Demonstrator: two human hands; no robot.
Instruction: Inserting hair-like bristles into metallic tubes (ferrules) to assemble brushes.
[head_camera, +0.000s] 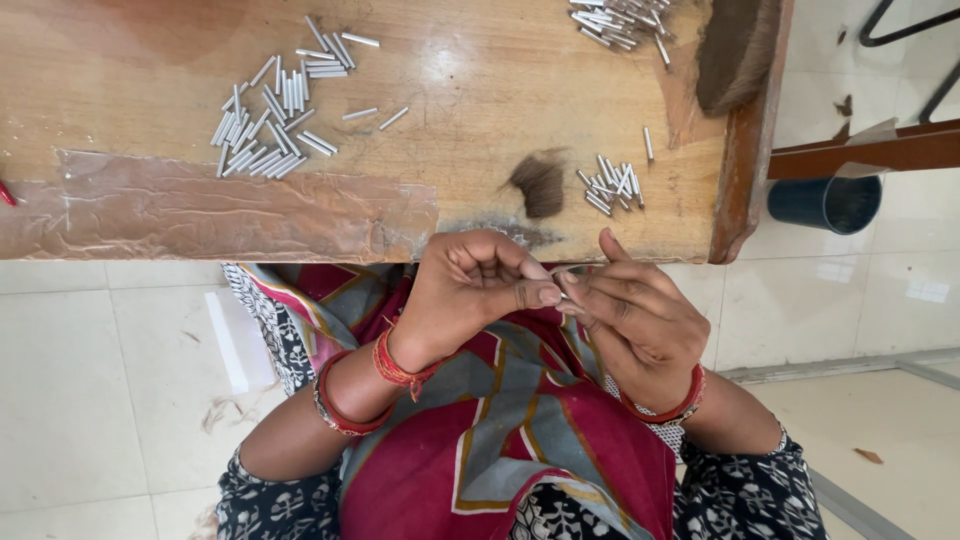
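I saw a small metal tube (566, 296) pinched between the two hands, just below the near edge of the wooden table (480, 80). My left hand (478, 292) was curled nearly closed, thumb and forefinger tips pressed on the tube. My right hand (640, 320) met it, fingers bent round the tube's other end. On the table just beyond lay a tuft of brown hair (541, 184), with a small cluster of metal tubes (612, 184) beside it. A larger pile of tubes (278, 105) lay well apart to the left, above a patch of clear tape (200, 205).
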